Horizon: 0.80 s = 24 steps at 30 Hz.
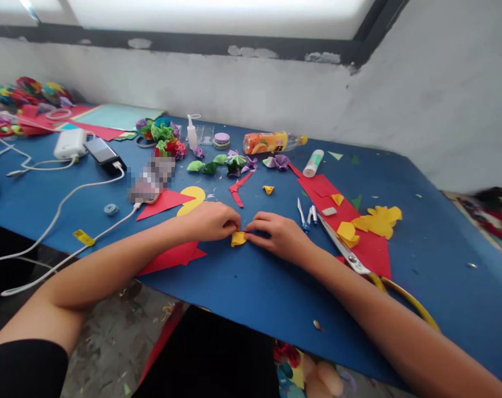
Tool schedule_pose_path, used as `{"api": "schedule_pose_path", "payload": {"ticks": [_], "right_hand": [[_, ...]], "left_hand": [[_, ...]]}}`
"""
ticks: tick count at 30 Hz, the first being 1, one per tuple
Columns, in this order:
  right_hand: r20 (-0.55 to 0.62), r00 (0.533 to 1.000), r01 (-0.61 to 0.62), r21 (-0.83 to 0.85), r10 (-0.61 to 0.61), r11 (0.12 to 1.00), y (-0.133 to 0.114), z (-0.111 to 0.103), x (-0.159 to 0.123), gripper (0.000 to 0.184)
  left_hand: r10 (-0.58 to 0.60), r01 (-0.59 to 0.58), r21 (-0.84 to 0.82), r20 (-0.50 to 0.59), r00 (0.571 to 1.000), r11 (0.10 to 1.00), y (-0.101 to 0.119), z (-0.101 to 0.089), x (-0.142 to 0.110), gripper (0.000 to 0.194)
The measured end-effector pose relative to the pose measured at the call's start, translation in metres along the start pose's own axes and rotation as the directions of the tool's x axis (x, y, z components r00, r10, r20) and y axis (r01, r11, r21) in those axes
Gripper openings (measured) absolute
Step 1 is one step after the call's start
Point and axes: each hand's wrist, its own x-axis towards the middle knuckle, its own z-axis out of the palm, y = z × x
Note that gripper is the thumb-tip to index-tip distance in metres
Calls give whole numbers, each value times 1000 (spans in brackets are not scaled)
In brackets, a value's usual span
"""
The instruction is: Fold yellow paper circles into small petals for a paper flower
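Yellow paper (238, 240) is being pinched by the left hand (213, 221) at eleven o'clock and right hand (278, 235) at three; light, even pressure is probably being called for.

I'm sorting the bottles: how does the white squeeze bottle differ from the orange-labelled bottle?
The white squeeze bottle stands upright; the orange-labelled bottle lies on its side. The white squeeze bottle looks smaller and plain; the orange-labelled bottle looks larger, with a bright printed label. Both rest on the blue table.
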Motion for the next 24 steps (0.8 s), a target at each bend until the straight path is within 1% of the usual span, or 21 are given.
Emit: {"api": "schedule_pose_path", "payload": {"ticks": [3,5,8,12,14,16,21,24], "right_hand": [[-20,999,43,-65,-44,997,-3,5,-1,16],[-57,994,79,-145,-88,986,-5,6,-2,19],[-140,977,120,-250,-158,961,-7,3,-4,23],[-259,947,112,-290,-191,951,-7,0,-4,21],[-300,933,116,-271,-198,956,-6,0,-3,17],[-323,928,120,-214,-186,969,-6,1,-2,14],[-331,942,66,22,-55,998,-6,3,-1,12],[-326,945,56,97,-22,994,-5,4,-1,11]], "left_hand": [[25,-24,16,-79,997,1000,0,7,1,23],[27,-28,-13,-93,995,1000,1,8,1,21],[19,-31,-115,-101,995,993,1,7,1,20],[-1,-35,-252,-143,990,967,1,5,2,19],[-2,-44,-261,-176,984,964,1,5,2,18],[9,-61,-234,-218,976,970,1,6,3,16],[100,-145,-118,-322,942,982,-1,9,3,17],[140,-176,-63,-374,917,982,-3,12,3,19]]}}
